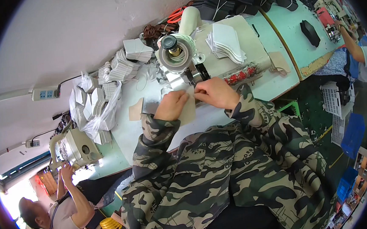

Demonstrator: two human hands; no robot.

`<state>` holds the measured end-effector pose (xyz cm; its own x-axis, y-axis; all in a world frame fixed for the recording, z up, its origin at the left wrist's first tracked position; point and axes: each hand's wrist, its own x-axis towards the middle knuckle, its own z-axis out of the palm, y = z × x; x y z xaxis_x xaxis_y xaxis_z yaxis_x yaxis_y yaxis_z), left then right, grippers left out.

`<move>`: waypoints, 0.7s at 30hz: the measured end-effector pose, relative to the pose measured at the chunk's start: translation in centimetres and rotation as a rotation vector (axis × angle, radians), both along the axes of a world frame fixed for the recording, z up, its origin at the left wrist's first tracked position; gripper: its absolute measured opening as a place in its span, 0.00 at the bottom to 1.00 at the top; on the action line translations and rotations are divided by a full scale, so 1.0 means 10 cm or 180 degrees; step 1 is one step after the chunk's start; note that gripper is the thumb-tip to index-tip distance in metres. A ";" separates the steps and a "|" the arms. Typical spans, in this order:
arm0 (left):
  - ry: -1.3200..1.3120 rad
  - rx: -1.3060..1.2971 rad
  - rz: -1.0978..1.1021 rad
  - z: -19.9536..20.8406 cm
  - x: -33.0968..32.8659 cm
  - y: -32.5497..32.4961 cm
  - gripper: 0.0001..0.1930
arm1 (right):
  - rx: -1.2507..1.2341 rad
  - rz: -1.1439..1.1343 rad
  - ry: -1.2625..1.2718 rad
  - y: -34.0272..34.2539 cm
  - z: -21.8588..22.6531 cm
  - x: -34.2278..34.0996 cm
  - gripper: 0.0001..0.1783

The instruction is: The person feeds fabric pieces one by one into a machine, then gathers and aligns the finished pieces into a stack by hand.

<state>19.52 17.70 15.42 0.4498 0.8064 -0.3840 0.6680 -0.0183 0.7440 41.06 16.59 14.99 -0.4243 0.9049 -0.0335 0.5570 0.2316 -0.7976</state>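
Observation:
A flat beige piece (187, 111) of sheet material lies at the front of a cream-coloured industrial machine (190, 20). My left hand (171, 106) is closed on its left edge, with the fingertips curled out of sight. At the piece's far right edge my right hand (218, 93) is pinched shut, close to the machine's metal working head (191, 77). Both camouflage sleeves reach in from below. Left of my left hand, another beige piece (136, 110) rests on the table.
White cut pieces (228, 43) lie on the machine bed. Stacked pale pieces (120, 68) and a plastic bag (103, 120) of them crowd the left. Black bundles (214, 6) line the back. A co-worker (66, 207) sits left at another machine (81, 147); another person's arm (352, 43) shows right.

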 end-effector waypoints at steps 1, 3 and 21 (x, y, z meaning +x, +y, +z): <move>-0.0002 -0.0003 -0.0006 -0.02 -0.02 0.02 0.16 | -0.0003 -0.0006 -0.0002 0.03 0.06 0.05 0.09; 0.0046 -0.0108 0.0233 -0.03 -0.12 0.07 0.17 | -0.0047 -0.0277 0.0246 0.08 0.16 0.17 0.10; 0.3062 0.0668 0.0610 -1.04 -1.47 0.41 0.20 | 0.2589 -0.1093 -0.0149 0.49 0.79 1.06 0.11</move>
